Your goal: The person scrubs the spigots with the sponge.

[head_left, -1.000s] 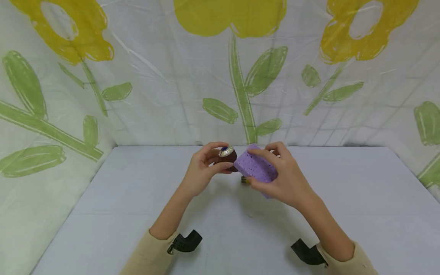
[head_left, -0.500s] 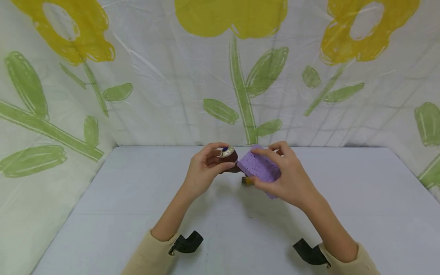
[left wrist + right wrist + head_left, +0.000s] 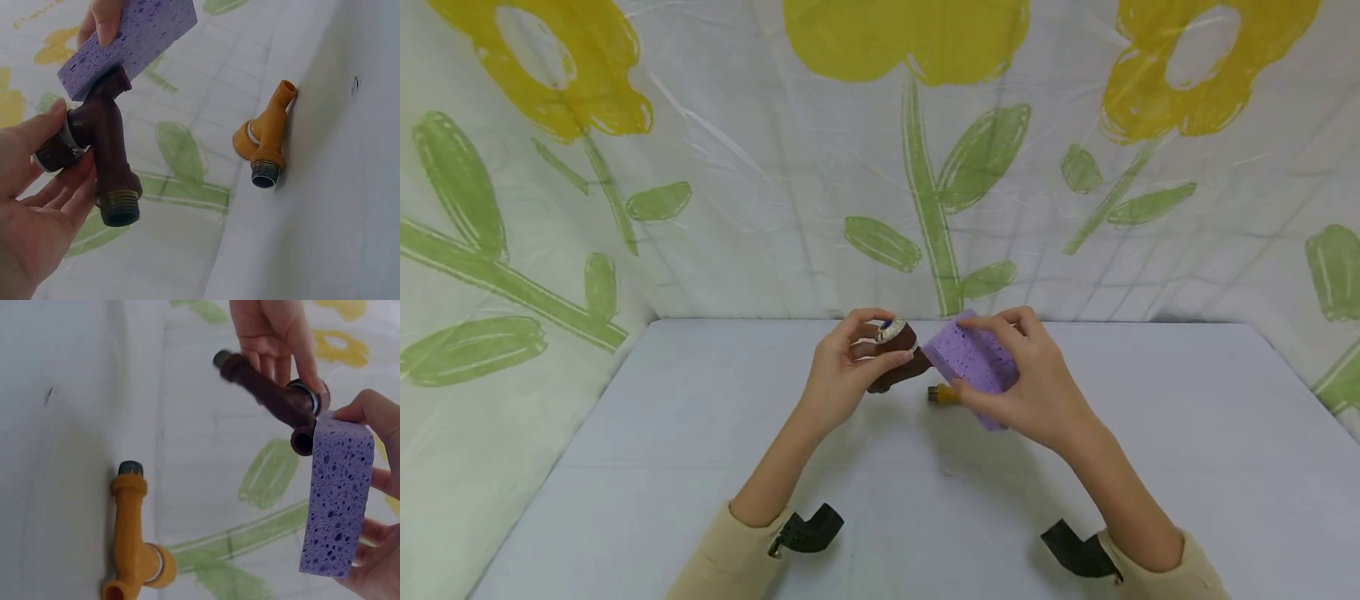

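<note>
My left hand [image 3: 842,371] grips a dark brown tap [image 3: 109,134] by its round knob, whose silver cap faces up in the head view. The tap's threaded inlet points away from the fingers, toward the lower part of the left wrist view. My right hand [image 3: 1033,387] pinches a purple porous sponge [image 3: 973,362] between thumb and fingers. One end of the sponge is right at the tap's spout [image 3: 303,440]. Both are held up over the table. Below them lies a yellow-orange tap [image 3: 269,131], mostly hidden by the sponge in the head view.
The white table [image 3: 662,467] reaches back to a pale curtain [image 3: 737,233] printed with yellow flowers and green leaves. Black camera mounts [image 3: 808,529] sit at both sleeve cuffs.
The brown tap has turned in my left hand, so more of its body shows below the fingers. My right hand and the sponge have shifted slightly right, showing more of the yellow-orange tap.
</note>
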{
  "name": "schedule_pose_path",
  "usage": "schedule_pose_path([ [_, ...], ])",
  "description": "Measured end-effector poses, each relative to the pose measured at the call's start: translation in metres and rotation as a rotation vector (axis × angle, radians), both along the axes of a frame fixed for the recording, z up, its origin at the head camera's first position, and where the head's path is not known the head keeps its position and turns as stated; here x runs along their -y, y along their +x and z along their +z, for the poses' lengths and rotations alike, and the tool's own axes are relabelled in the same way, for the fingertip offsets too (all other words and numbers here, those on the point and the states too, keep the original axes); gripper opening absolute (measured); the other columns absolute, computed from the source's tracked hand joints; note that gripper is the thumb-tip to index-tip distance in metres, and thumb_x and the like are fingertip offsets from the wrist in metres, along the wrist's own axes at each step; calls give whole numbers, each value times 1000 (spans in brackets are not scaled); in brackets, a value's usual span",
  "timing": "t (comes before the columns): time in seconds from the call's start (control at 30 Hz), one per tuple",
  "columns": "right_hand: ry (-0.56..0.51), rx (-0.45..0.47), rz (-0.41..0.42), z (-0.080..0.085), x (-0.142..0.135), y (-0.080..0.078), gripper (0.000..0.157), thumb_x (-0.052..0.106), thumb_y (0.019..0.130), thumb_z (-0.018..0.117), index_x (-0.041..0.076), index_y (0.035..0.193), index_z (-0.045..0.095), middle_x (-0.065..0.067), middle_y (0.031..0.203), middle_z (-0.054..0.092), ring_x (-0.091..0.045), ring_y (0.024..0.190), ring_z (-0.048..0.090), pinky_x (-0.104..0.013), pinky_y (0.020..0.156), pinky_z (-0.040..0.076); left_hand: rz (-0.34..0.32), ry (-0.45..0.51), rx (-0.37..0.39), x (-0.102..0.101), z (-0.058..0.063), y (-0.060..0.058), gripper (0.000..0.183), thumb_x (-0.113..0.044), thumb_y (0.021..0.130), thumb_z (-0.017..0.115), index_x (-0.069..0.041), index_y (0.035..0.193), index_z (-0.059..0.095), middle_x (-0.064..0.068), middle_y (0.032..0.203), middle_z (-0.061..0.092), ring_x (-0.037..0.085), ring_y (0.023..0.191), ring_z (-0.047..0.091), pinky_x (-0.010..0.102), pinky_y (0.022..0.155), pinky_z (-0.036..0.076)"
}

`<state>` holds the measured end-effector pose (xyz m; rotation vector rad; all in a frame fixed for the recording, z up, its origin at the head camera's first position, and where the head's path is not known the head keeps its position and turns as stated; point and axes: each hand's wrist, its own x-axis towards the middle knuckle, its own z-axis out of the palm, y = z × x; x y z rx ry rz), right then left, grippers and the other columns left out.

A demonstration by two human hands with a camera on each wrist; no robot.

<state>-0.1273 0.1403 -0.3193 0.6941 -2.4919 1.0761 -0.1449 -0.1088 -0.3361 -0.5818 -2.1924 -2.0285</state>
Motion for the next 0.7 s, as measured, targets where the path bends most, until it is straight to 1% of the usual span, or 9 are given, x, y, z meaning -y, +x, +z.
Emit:
schedule_pose_path([
  [0.07,-19,6,-10,-1,-1,-1,63,16,78,89,14,138,67,-15,119,53,-31,97,59,-39,71,57,-25,33,31,0,0,0,43,6,95,73,0,135,59,17,110,65,15,88,75,25,62,61],
  [0.13,-38,6,-12,-1,-1,-2,63,15,79,89,14,138,67,-14,119,54,-29,98,58,-38,71,56,-53,62,56,1,1,0,45,8,96,71,1,138,59,16,110,63,12,85,75,25,63,61],
  [0.27,-75,-7,-8,-3,-2,-4,62,13,80,89,13,137,67,-13,115,56,-23,96,53,-33,72,54,-85,97,90,2,3,0,48,9,96,70,1,142,57,15,112,63,13,86,76,26,66,63],
  [0.43,-122,-7,-6,-3,-2,-4,60,11,81,88,11,137,66,-11,113,58,-18,96,50,-28,79,52,-92,118,140,2,5,0,51,11,94,71,1,141,57,13,111,64,16,92,77,28,69,64],
  [0.5,-145,12,0,-2,-1,-3,60,10,82,87,11,138,66,-10,115,58,-18,97,51,-24,81,53,-89,117,160,2,4,-1,52,11,92,73,0,141,57,13,112,63,17,93,77,29,69,64],
  [0.57,-178,44,13,-2,0,-3,60,8,84,87,12,139,65,-10,117,58,-19,99,53,-20,82,54,-85,108,176,2,3,-1,53,10,91,75,-1,140,59,13,117,63,18,93,75,28,70,63],
  [0.7,-264,133,50,-1,1,-2,61,5,87,84,12,143,62,-10,123,57,-22,105,54,-15,85,54,-83,86,189,2,2,-1,53,7,90,78,-3,139,61,14,126,62,22,95,73,28,71,63],
])
